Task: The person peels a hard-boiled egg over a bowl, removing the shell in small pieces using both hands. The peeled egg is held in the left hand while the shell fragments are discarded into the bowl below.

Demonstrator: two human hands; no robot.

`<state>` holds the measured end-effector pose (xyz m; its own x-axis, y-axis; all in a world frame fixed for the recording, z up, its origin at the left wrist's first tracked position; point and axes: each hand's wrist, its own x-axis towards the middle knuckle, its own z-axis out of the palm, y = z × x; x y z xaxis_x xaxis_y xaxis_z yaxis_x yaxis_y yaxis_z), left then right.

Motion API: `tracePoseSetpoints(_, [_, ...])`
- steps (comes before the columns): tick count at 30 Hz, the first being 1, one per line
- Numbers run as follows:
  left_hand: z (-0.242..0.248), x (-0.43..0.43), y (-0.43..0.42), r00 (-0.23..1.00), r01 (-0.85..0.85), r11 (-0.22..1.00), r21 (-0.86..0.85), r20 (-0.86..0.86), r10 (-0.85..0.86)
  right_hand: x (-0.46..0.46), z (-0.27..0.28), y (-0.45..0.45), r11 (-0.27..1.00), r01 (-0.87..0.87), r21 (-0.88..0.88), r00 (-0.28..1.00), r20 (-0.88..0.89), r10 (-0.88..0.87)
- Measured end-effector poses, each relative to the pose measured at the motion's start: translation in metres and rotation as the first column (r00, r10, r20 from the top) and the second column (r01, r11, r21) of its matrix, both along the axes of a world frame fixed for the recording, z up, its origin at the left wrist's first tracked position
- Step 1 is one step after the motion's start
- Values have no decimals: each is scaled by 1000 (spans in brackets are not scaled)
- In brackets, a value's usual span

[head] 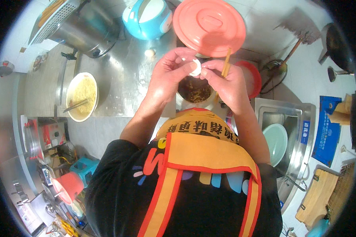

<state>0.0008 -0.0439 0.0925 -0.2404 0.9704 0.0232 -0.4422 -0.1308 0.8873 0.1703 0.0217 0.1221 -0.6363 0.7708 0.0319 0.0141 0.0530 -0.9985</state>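
Note:
My left hand [173, 71] holds a small white rounded thing [197, 67], which looks like an egg or a piece of its shell, between thumb and fingers. Beside it, the thumb and forefinger of my right hand [225, 80] pinch at its edge; whether they grip a fragment is unclear. Wooden chopsticks [226, 66] are tucked against my right hand's fingers. Both hands are above a pot of dark brown contents [194, 90], partly hidden by them. A pale egg [149, 53] lies on the steel worktop [121, 86] to the left.
A pink plastic lid [209, 23] is beyond my hands, beside a blue lidded appliance [148, 19]. On the worktop's left sits a bowl of yellow food [82, 96] with utensils. A large steel pot [89, 29] stands behind. At right are a red basin [250, 78] and a sink [280, 112].

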Motion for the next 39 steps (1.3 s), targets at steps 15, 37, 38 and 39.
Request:
tracePoseSetpoints(15, [-4,13,-12,1000,7,999,-53,-9,-7,-4,-21,-1,970,138,202,990,-36,-133])
tracePoseSetpoints(37, [-13,-7,-7,945,235,971,-46,245,-217,-2,-12,0,961,117,251,991,32,-129])
tracePoseSetpoints(38, [-14,-8,-6,939,247,968,-33,254,-231,-1,-10,0,963,114,242,992,22,-123])
tracePoseSetpoints(39, [-15,-9,-5,933,259,966,-21,265,-244,-1,-9,0,966,110,232,993,11,-116])
